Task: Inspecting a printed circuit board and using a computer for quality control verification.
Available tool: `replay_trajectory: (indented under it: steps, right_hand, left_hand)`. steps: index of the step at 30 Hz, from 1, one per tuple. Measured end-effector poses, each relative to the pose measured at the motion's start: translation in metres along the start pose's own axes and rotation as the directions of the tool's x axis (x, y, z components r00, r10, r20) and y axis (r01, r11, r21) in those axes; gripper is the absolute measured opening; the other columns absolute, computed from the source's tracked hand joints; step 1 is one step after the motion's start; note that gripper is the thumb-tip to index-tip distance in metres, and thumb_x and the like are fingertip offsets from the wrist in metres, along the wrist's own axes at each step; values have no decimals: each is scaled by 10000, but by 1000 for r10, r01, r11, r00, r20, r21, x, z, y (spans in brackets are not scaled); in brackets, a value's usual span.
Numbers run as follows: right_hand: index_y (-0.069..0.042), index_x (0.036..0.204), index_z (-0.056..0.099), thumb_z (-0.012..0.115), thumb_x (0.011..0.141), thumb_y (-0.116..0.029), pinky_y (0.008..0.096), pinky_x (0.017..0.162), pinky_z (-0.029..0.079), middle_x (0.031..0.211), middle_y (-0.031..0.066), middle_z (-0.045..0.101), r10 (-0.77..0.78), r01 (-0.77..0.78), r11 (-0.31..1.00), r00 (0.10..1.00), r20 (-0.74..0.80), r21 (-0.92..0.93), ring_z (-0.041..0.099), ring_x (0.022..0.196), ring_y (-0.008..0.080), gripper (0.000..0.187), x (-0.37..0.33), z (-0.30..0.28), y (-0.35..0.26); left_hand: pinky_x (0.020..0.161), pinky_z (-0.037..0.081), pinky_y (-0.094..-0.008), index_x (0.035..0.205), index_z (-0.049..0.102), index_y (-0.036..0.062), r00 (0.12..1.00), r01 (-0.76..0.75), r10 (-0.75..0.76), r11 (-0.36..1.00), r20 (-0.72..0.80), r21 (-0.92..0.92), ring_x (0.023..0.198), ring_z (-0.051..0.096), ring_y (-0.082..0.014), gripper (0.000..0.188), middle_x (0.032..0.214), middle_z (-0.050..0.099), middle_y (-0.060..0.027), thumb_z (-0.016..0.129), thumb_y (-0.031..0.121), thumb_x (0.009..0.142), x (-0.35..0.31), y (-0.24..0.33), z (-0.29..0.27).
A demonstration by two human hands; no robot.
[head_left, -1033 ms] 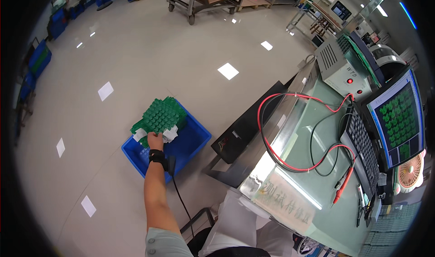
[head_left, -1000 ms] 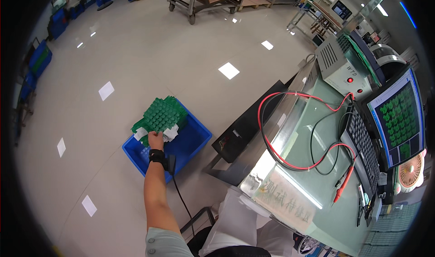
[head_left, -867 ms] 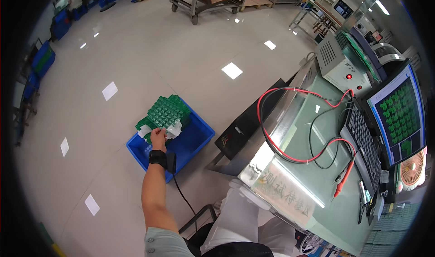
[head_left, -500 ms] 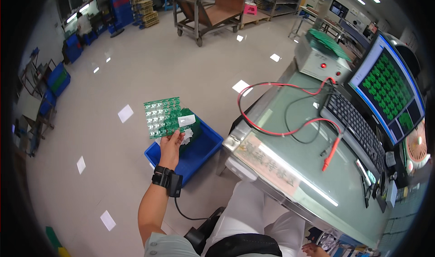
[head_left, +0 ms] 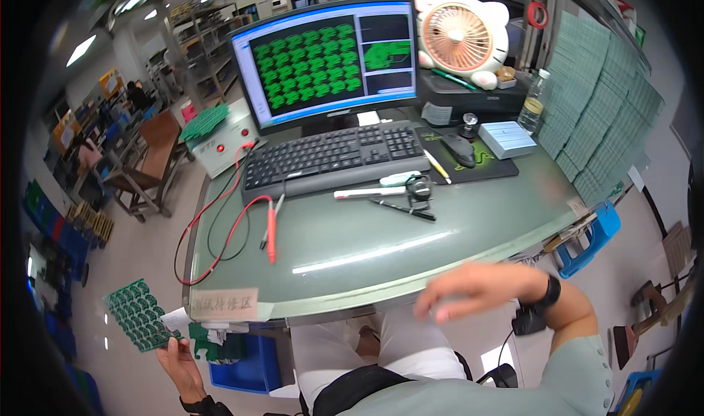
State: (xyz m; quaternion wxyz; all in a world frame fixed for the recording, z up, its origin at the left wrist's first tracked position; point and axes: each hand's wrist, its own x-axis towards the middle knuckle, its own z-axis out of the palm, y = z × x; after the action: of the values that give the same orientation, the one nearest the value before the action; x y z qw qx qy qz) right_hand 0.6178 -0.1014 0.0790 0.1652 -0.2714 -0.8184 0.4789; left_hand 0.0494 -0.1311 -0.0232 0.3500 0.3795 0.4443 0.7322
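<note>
My left hand (head_left: 178,365) pinches the lower corner of a green circuit board panel (head_left: 136,315) and holds it up to the left of the desk. A white paper label (head_left: 174,319) shows beside the panel's edge. Below, a blue bin (head_left: 253,365) contains more green boards (head_left: 220,348) and white paper scraps. Over the desk's front edge, on the right, is my right hand (head_left: 473,290). Its fingers are stretched out and slightly blurred, with nothing in them. Black straps circle both wrists.
On the green desk top (head_left: 352,244) lie red and black test leads (head_left: 271,233), pens (head_left: 370,192), a keyboard (head_left: 330,156) and a mouse (head_left: 458,151). Behind stand a monitor (head_left: 315,64), a fan (head_left: 458,35) and a test box (head_left: 227,141) with green boards on top. A blue stool (head_left: 590,240) stands right.
My view has swung right toward the desk and monitor. My left hand still grips the panel, now lifted away from over the bin. My right hand has risen to the desk's front edge.
</note>
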Motion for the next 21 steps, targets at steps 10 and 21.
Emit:
replay_trajectory:
  steps: [10,21]
  right_hand:
    - [-29,991,662,669,870,-193,418,765,527,905,171,699,36,-457,788,702,-711,-412,677,883,352,204,20,-168,148]
    - [-26,1087,638,756,792,-235,452,855,526,1044,201,695,413,-747,605,589,-695,-274,663,1007,374,380,44,-172,173]
  left_hand:
    - [890,567,-511,1359,465,40,850,209,-178,978,496,-7,1106,618,-264,473,1257,580,-105,611,27,909,-12,2,177]
    - [869,544,-431,1301,504,10,500,332,-328,927,802,172,1050,655,-298,395,1220,597,-116,617,72,927,17,-21,362]
